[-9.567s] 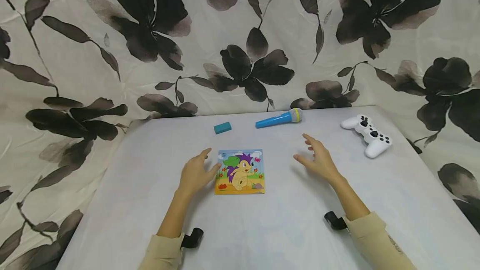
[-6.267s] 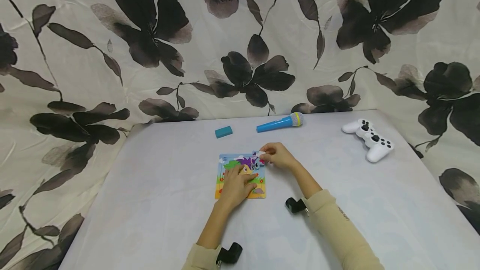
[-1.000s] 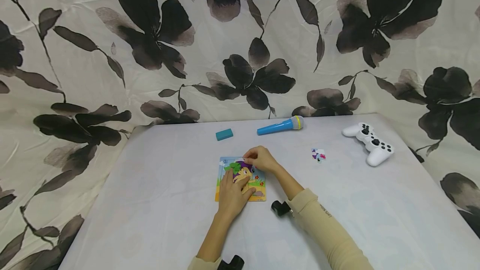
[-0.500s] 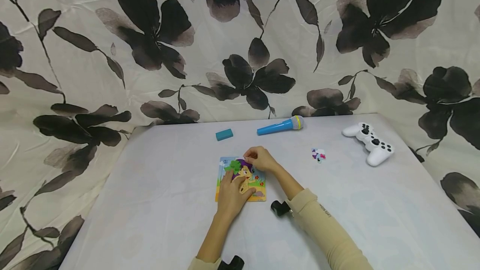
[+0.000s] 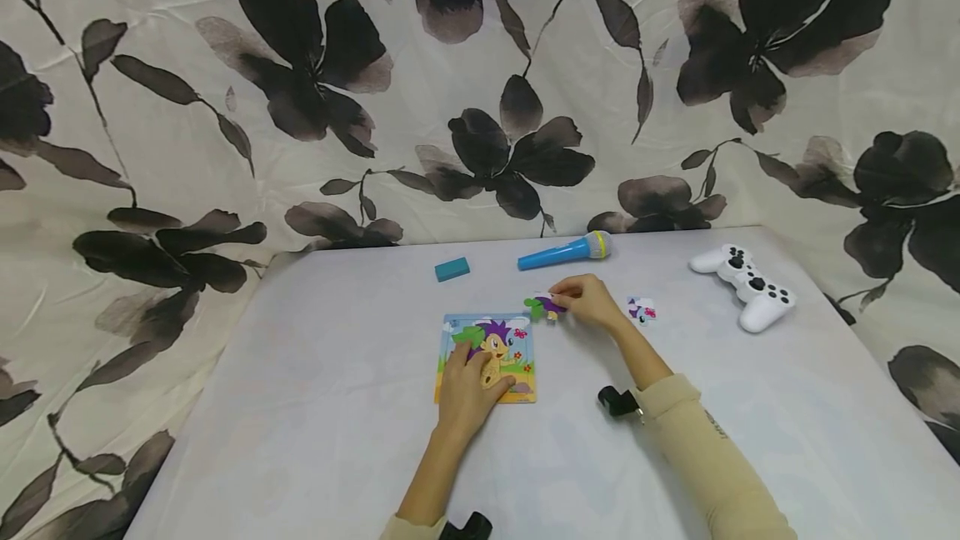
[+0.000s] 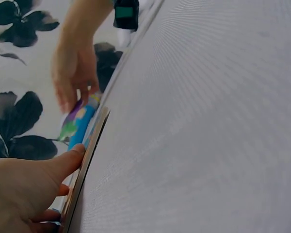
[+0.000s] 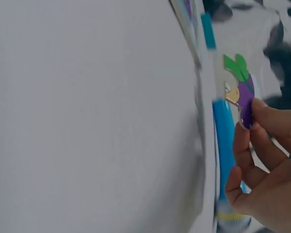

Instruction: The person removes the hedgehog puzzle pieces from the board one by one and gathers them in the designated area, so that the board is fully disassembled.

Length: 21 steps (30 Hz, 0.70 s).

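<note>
Board (image 5: 526,369) lies flat under left hand (image 5: 465,390), thumb spread from fingers; light, even pressure should steady it. Right hand (image 5: 590,302) pinches green-and-purple piece (image 7: 245,87) just beside board's far right corner; edge pinch seems sound. Beyond, microphone (image 5: 557,254) and controller (image 5: 743,287): no lettering legible.

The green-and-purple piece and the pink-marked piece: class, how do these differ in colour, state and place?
The green-and-purple piece is pinched in the right grip; the pink-marked piece lies on the table.

The green-and-purple piece also shows tan; the pink-marked piece shows white and pale blue.

In the head view, the green-and-purple piece appears nearer the board than the pink-marked piece.

Both show purple.
</note>
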{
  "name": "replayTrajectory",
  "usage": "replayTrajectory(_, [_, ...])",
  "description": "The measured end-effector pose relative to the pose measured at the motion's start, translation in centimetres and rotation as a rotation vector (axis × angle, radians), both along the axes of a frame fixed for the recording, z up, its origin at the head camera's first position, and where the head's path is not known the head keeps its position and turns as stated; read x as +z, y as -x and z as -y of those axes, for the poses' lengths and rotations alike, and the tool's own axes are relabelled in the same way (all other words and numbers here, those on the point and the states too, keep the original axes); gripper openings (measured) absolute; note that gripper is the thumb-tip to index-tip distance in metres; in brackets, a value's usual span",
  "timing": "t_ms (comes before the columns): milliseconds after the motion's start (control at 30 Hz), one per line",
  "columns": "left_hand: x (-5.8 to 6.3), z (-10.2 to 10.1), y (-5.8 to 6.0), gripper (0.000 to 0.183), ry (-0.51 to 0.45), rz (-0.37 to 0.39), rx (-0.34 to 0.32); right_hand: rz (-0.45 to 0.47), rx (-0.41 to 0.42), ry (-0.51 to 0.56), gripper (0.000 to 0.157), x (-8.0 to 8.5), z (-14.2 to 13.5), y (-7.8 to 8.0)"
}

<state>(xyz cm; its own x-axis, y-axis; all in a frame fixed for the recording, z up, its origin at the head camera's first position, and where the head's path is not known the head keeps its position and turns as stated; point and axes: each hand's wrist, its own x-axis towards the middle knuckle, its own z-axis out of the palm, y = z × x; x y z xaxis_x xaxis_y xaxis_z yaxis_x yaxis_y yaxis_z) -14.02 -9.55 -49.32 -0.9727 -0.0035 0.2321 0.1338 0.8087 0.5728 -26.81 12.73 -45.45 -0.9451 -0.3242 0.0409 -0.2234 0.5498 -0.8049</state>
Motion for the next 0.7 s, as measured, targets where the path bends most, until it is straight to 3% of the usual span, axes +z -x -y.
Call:
replayTrajectory(167, [-0.1, 0.1, 0.0, 0.058, 0.04, -0.017, -0.011, 0.019, -0.03, -0.134, 0.019, 0.1, -4.2, 1.0])
replayTrajectory(333, [-0.1, 0.1, 0.1, 0.059, 0.077, -0.02, -0.025, 0.098, -0.061, -0.176, 0.023, 0.1, -7.0, 1.7])
replayTrajectory(700, [0.2, 0.1, -0.2, 0.054, 0.031, -0.003, -0.032, 0.186, -0.08, -0.211, 0.024, -0.3, -8.3, 2.5])
